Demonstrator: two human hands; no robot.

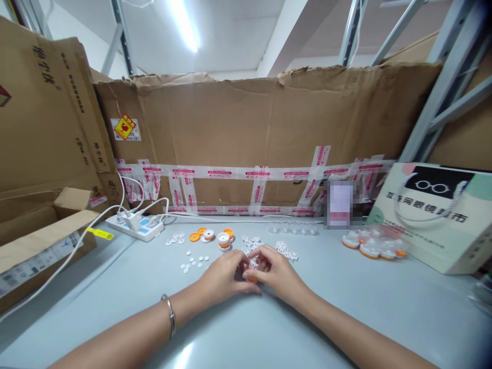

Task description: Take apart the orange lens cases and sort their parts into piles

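Note:
Low over the table, my left hand (225,274) and my right hand (280,271) meet fingertip to fingertip. Between them sits a small orange and white round part (251,277), mostly hidden by my fingers. Both hands are closed on it. Just behind my hands lies a pile of white pieces with dark printed marks (251,243), and a second cluster of printed pieces (283,249) is to its right. Left of the pile stand orange and white round bases (224,240), some stacked. Loose orange rings (195,237) and small white discs (200,259) lie farther left.
A row of small clear cups (294,230) stands at the back. Clear-topped orange-based pieces (372,245) sit right, beside a paper bag (426,220). A power strip (140,228) with white cables is back left, near an open carton (46,246). A cardboard wall (238,128) closes the rear.

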